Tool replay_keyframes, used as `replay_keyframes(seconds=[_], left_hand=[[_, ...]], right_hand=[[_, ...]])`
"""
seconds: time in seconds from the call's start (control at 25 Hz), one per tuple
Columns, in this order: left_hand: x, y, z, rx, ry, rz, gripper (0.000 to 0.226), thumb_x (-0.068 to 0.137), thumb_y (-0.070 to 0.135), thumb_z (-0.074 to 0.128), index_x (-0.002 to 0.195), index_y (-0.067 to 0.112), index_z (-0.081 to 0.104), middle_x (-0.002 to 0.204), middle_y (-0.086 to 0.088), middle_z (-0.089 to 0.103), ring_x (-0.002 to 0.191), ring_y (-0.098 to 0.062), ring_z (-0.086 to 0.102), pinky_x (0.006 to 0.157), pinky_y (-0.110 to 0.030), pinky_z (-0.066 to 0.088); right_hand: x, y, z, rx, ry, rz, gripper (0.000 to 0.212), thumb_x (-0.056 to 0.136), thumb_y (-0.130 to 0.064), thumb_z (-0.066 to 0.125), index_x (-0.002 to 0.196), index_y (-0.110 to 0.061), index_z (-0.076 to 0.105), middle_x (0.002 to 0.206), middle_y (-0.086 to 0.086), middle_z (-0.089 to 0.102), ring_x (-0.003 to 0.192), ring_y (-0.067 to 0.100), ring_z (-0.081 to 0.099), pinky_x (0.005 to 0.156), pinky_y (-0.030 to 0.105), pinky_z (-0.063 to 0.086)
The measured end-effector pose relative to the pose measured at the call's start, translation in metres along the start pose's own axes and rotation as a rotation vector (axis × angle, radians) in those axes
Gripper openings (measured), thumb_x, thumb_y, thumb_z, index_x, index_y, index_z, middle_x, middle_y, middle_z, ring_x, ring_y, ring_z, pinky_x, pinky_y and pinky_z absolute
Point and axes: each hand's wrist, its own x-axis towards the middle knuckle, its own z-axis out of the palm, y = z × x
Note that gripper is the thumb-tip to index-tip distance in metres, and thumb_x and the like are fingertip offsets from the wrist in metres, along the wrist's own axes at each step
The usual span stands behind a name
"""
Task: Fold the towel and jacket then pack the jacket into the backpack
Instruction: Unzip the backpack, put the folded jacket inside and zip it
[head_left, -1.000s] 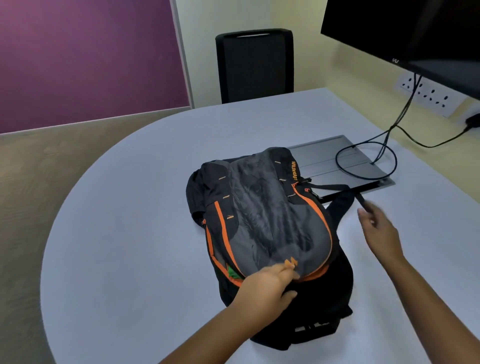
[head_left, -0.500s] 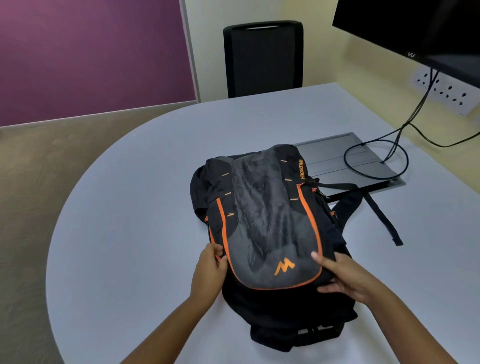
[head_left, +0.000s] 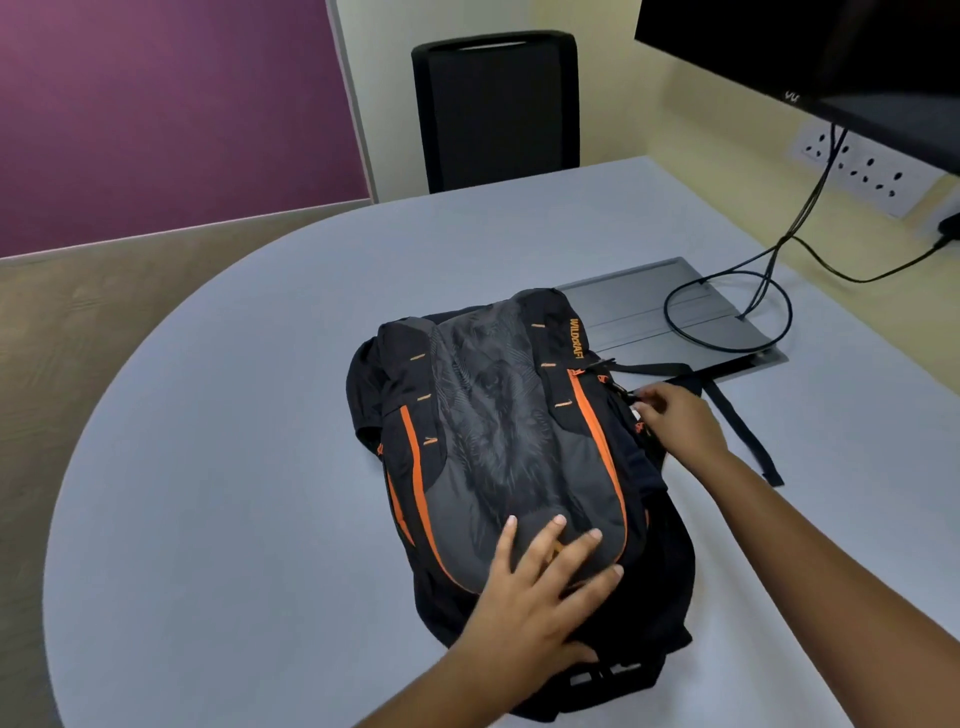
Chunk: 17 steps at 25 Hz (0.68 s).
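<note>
A black and grey backpack with orange trim lies flat on the round grey table, front side up. My left hand rests flat on its lower front pocket with the fingers spread. My right hand is at the bag's right side by the orange zip, its fingertips pinched on a small zip pull. No jacket or towel shows anywhere in view.
A loose black strap trails right of the bag. Behind it are a grey cable hatch and a looped black cable. A black chair stands at the far edge, with a monitor and wall sockets at right.
My left hand slid from the bag's left edge onto the lower front pocket and spread flat. My right hand moved from the bag's lower right up to the side zip.
</note>
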Motion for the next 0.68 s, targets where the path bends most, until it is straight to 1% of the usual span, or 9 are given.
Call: replay_keyframes(seconds=[0.04,0.12,0.2,0.28,0.36,0.44,0.52,0.56,0.68], left_hand=[[0.007,0.004,0.002,0.028,-0.056,-0.016,0.084,0.061,0.06,0.068,0.135,0.033,0.038,0.142,0.002,0.039,0.128,-0.026,0.046,0.099,-0.059,0.037],[0.018,0.002,0.0,0.018,-0.127,-0.146,0.082,0.061,0.041,0.076,0.134,0.03,0.04,0.135,0.004,0.052,0.12,-0.028,0.055,0.094,-0.053,0.046],[0.022,-0.004,-0.001,0.015,-0.077,-0.142,0.073,0.062,0.028,0.077,0.127,0.025,0.044,0.12,0.009,0.064,0.109,-0.026,0.064,0.087,-0.043,0.054],[0.021,-0.007,-0.002,-0.101,0.038,-0.121,0.044,0.074,0.022,0.064,0.117,0.023,0.051,0.107,0.012,0.07,0.102,-0.02,0.067,0.08,-0.032,0.056],[0.021,-0.012,-0.015,-0.289,0.045,-0.18,0.025,0.088,0.031,0.052,0.113,0.026,0.055,0.099,0.015,0.071,0.101,-0.01,0.066,0.075,-0.019,0.053],[0.027,-0.027,-0.04,-0.536,-0.062,-0.286,0.035,0.091,0.055,0.039,0.119,0.036,0.048,0.097,0.017,0.071,0.098,0.002,0.063,0.076,-0.009,0.045],[0.046,-0.05,-0.051,-0.583,-0.135,-0.335,0.039,0.089,0.058,0.039,0.124,0.042,0.039,0.096,0.013,0.071,0.091,-0.001,0.063,0.076,-0.013,0.046],[0.062,-0.061,-0.052,-0.51,-0.101,-0.322,0.035,0.092,0.049,0.041,0.125,0.038,0.042,0.098,0.01,0.07,0.087,-0.005,0.065,0.076,-0.019,0.049],[0.133,-0.087,-0.041,-0.284,-0.065,-0.289,0.034,0.096,0.02,0.046,0.129,0.023,0.05,0.116,0.001,0.061,0.101,-0.019,0.061,0.077,-0.031,0.049]], right_hand=[[0.011,-0.004,0.003,0.005,-0.005,-0.026,0.029,0.092,-0.021,0.057,0.12,-0.015,0.061,0.118,0.006,0.064,0.098,0.023,0.061,0.079,0.03,0.046],[0.03,-0.011,0.012,-0.027,-0.055,-0.07,0.037,0.093,-0.021,0.054,0.13,-0.017,0.054,0.126,0.01,0.06,0.106,0.028,0.059,0.085,0.035,0.048],[0.04,-0.016,0.022,-0.07,-0.12,-0.08,0.039,0.093,-0.02,0.053,0.132,-0.017,0.052,0.125,0.012,0.06,0.112,0.031,0.056,0.089,0.036,0.045],[0.045,-0.019,0.023,-0.14,-0.093,-0.096,0.033,0.091,-0.023,0.056,0.124,-0.018,0.059,0.116,0.011,0.066,0.107,0.03,0.059,0.088,0.038,0.048],[0.046,-0.017,0.013,-0.177,-0.042,-0.138,0.026,0.088,-0.028,0.062,0.112,-0.02,0.067,0.104,0.006,0.071,0.097,0.025,0.064,0.082,0.035,0.049],[0.045,-0.012,-0.002,-0.18,-0.014,-0.195,0.023,0.084,-0.031,0.067,0.104,-0.021,0.071,0.095,0.001,0.074,0.087,0.018,0.067,0.073,0.027,0.045],[0.044,-0.01,-0.014,-0.146,-0.006,-0.219,0.022,0.08,-0.031,0.072,0.098,-0.02,0.073,0.089,-0.002,0.074,0.078,0.011,0.065,0.066,0.021,0.039],[0.045,-0.011,-0.018,-0.055,-0.029,-0.188,0.021,0.078,-0.029,0.075,0.095,-0.018,0.073,0.085,-0.003,0.072,0.074,0.008,0.063,0.064,0.018,0.039],[0.047,-0.018,-0.027,0.173,-0.123,-0.099,0.019,0.073,-0.021,0.079,0.089,-0.013,0.073,0.068,-0.008,0.064,0.065,0.002,0.058,0.055,0.011,0.039]])
